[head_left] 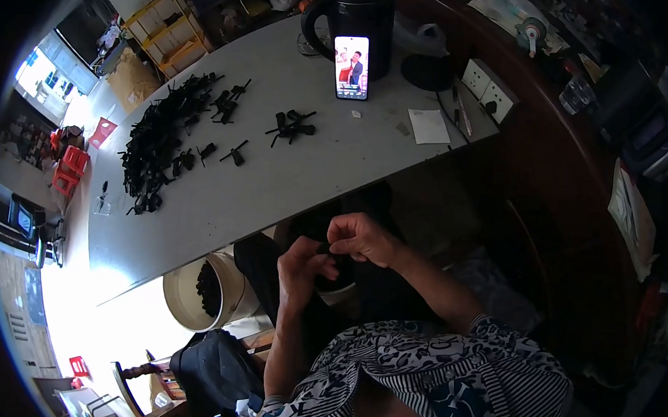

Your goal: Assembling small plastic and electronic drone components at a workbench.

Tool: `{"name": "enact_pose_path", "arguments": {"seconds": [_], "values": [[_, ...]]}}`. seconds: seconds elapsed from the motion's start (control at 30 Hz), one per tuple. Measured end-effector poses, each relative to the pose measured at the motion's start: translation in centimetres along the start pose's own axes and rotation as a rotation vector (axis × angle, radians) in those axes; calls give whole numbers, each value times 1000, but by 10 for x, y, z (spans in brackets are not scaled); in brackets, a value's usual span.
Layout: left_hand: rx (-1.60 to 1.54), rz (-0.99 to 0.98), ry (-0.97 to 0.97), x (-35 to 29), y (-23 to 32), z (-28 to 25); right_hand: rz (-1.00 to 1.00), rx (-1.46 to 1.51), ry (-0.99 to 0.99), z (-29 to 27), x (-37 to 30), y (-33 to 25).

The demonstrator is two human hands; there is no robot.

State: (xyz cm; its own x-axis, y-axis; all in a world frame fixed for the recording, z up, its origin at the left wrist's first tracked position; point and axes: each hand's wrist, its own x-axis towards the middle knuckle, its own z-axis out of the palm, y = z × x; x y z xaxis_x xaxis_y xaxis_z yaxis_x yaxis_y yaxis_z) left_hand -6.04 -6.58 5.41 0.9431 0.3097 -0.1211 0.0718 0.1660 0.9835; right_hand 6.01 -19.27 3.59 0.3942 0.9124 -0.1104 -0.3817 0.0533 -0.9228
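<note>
My left hand [297,270] and my right hand [360,238] are close together above my lap, just off the table's near edge. Both have their fingers bent in a pinch, and the fingertips nearly meet. A small dark bit shows between them, too small against the dark clothing to name. On the grey table [290,183] beyond lies a large heap of small black plastic parts [152,142] with thin stems. A smaller cluster of the same parts [291,126] lies apart from it, nearer the middle.
A lit phone [351,67] leans against a dark jug [363,21] at the back. White paper [428,126] and a socket strip [489,90] are at the right. Below the table's edge stands a pale bucket [227,297] with black parts inside, near a dark bag [216,368].
</note>
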Motion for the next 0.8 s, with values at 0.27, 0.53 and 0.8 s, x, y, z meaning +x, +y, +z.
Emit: {"name": "enact_pose_path", "arguments": {"seconds": [0.27, 0.53, 0.8], "values": [[221, 148, 207, -3, 3, 16, -206, 42, 300, 32, -2, 5], [621, 468, 264, -2, 0, 21, -241, -12, 343, 38, 5, 8], [557, 284, 99, 1, 14, 7, -39, 269, 277, 27, 3, 16]]}}
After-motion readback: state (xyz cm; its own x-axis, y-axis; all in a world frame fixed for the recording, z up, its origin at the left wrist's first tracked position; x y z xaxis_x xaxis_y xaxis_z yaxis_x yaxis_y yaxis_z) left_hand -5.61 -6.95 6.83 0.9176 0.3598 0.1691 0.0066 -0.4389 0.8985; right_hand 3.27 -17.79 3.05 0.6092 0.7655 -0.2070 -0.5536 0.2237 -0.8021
